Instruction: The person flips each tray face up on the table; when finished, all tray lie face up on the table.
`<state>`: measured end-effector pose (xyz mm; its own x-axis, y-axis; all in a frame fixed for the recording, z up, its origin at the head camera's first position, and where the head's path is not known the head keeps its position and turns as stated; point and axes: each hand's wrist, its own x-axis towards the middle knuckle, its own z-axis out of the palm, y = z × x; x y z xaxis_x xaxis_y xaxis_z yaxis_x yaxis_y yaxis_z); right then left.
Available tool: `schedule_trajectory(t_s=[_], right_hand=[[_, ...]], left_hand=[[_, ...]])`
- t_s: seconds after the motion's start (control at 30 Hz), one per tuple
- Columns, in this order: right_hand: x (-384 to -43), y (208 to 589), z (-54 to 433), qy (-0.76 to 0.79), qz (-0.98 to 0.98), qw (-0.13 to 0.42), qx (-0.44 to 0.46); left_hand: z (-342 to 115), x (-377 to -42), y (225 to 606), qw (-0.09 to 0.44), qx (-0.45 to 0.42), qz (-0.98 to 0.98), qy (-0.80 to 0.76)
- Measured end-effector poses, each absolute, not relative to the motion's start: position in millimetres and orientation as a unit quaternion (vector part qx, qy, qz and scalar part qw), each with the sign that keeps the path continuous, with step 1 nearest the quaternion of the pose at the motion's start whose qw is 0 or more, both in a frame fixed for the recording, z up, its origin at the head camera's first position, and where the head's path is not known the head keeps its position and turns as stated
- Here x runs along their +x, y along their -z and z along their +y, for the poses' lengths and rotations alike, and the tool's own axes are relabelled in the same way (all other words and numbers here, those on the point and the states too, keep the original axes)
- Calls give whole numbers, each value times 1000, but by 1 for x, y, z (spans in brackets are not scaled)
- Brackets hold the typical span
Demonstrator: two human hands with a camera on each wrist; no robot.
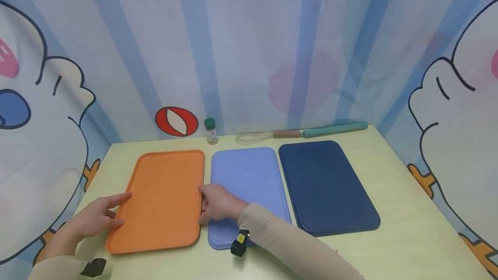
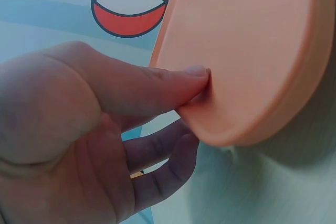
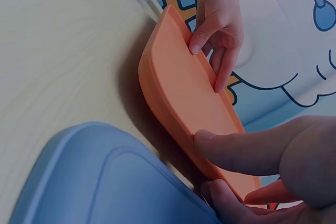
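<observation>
An orange tray (image 1: 165,202) with a raised rim is gripped at its two long sides. My left hand (image 1: 91,219) pinches the left edge; in the left wrist view its thumb lies over the rim of the orange tray (image 2: 236,40). My right hand (image 1: 221,202) holds the opposite edge, thumb on top and fingers at the side, as the right wrist view shows. That view has the orange tray (image 3: 178,77) tilted, with a shadow beneath it. A light blue tray (image 1: 249,167) lies just to the right, partly hidden under my right hand and sleeve.
A navy tray (image 1: 330,189) lies right of the light blue one. Along the back edge stand or lie a green-capped small jar (image 1: 211,132), a wire whisk (image 1: 254,135) and a teal cylinder (image 1: 334,129). A printed curtain (image 1: 249,55) hangs behind the pale table (image 1: 404,228).
</observation>
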<state>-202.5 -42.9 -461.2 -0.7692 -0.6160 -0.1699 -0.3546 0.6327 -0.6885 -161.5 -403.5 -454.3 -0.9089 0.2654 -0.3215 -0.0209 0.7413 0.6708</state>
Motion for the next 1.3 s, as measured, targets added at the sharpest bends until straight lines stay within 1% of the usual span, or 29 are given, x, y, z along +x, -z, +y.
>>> schedule_trajectory(t_s=[0.43, 0.63, 0.83, 1.3], right_hand=[[-202, 459, -42, 319, 880, 192, -294], [-201, 456, -42, 307, 883, 185, -305], [-202, 453, -41, 299, 884, 183, -310], [-200, 450, -41, 295, 887, 198, -295]], left_hand=[[-401, -160, 449, 201, 87, 917, -332], [-399, -163, 447, 203, 71, 926, -312], [-400, -163, 447, 208, 68, 920, -326], [-399, -160, 448, 226, 34, 919, -320]])
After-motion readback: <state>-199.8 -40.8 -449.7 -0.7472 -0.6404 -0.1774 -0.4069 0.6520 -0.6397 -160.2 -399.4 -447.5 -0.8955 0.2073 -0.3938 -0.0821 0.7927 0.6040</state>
